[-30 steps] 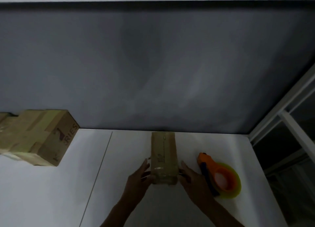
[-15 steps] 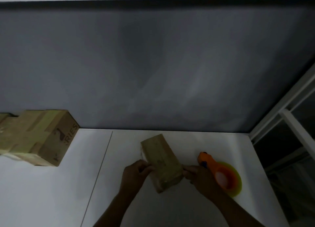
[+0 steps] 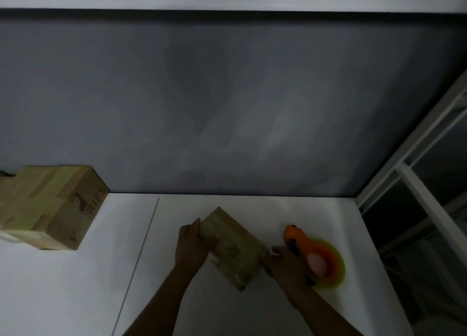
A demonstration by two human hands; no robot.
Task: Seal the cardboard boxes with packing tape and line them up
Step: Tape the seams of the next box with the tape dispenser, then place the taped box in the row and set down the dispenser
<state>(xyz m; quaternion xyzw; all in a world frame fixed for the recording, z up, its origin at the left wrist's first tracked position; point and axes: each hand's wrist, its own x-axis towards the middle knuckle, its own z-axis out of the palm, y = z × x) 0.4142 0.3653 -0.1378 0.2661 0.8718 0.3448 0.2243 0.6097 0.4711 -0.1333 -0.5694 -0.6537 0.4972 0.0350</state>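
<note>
Two hands, one box turned aslant.
You've swung the small box (image 3: 233, 247) from straight-on to a slant, mid-table. Your left hand (image 3: 193, 247) curls round its far-left end and your right hand (image 3: 283, 262) grips the near-right edge; it is probably bound for the taped boxes (image 3: 50, 207) far left.
</note>
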